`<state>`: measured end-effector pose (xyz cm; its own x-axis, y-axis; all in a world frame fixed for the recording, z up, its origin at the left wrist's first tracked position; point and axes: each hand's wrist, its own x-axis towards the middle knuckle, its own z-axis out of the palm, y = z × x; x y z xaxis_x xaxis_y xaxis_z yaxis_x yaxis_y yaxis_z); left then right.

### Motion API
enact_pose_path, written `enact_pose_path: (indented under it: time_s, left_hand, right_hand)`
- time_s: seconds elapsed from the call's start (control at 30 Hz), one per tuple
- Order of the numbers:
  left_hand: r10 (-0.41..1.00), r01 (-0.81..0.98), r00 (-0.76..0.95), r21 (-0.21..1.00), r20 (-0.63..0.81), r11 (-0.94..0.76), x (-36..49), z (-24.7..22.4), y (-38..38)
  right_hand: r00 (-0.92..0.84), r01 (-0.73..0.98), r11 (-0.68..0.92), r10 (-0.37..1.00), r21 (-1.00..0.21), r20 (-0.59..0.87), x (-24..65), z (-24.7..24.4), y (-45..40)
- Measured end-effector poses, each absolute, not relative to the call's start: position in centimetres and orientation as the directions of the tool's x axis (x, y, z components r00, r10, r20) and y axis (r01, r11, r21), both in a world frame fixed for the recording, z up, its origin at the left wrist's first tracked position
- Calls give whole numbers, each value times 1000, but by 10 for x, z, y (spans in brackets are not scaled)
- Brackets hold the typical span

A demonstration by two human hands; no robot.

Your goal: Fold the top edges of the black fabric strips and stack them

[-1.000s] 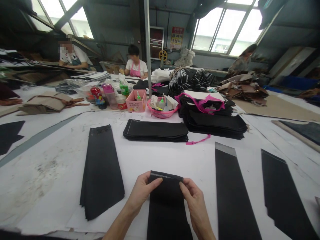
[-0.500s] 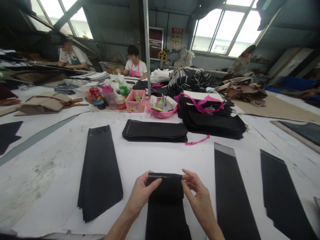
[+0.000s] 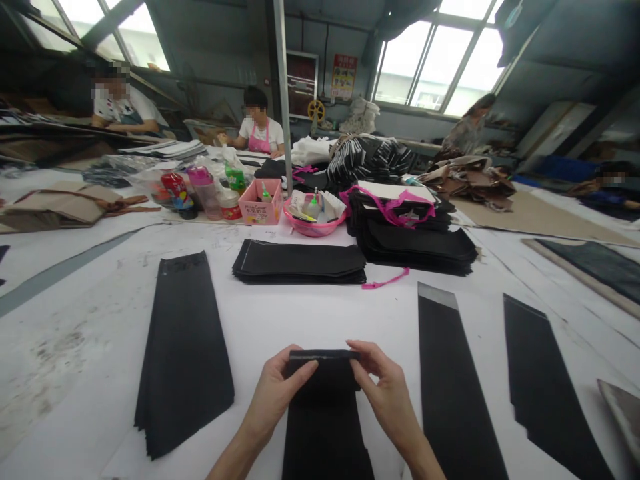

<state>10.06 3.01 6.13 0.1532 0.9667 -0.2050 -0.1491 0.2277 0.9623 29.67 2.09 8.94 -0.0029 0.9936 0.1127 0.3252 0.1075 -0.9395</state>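
We see daylight glaring almost white through the windows at the back, while the wall around them sinks into dim grey. Soft light spreads over the white counter, yet the black strips swallow most detail. Toward the outer edges, we notice wide-angle stretching and smeary blur.

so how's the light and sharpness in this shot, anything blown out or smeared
Head view: right window blown nearly white, back wall dim; head view: black strip so dark little surface texture shows, though left hand and right hand read fairly clearly; head view: person at far right edge soft and smeared.
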Motion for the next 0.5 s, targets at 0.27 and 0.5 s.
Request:
enact_pose_path:
  time_s: [0.27, 0.5]
  left_hand:
    - [934, -186, 247, 934, -257, 306, 106, 62, 33]
    - [943, -206, 244, 939, -225, 277, 108, 69, 34]
  right_hand:
    - [-12, 235, 39, 999, -971, 37, 294, 85, 19]
    - [-225, 532, 429, 903, -730, 366, 306, 97, 24]
